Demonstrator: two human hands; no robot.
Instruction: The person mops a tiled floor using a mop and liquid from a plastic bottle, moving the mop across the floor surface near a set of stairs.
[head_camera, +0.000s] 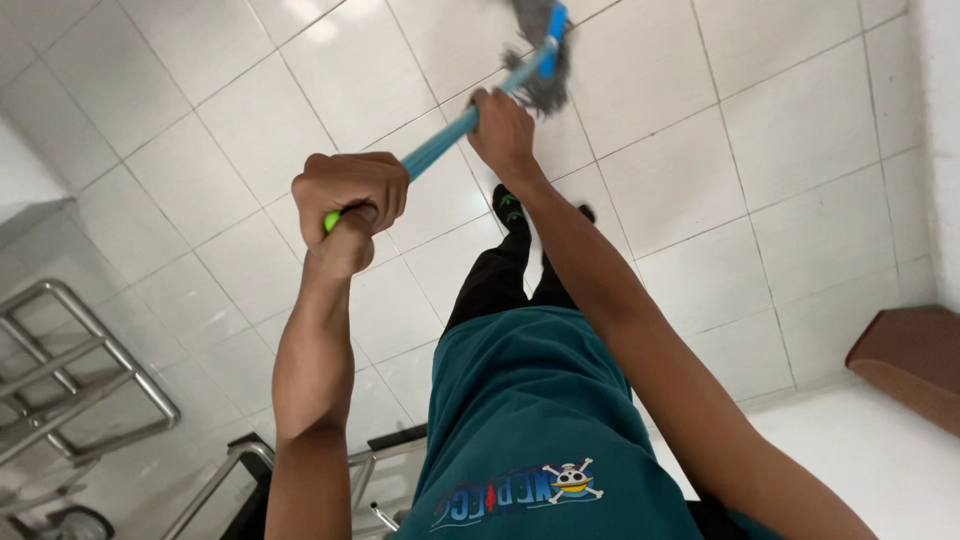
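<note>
The person is in the middle of mopping the white tiled floor (700, 150). The long blue mop pole with a green end cap (450, 135) is gripped by both hands. The left hand (350, 195) is wrapped tight near the green cap. The right hand (503, 130) is closed around the pole lower down, nearer the grey stringy mop head (540, 60). The hands are apart. Both arms reach out in front. The mop head rests on the floor beyond the black shoes (512, 210). A good next move, I think, is pushing the pole with a steady grip.
</note>
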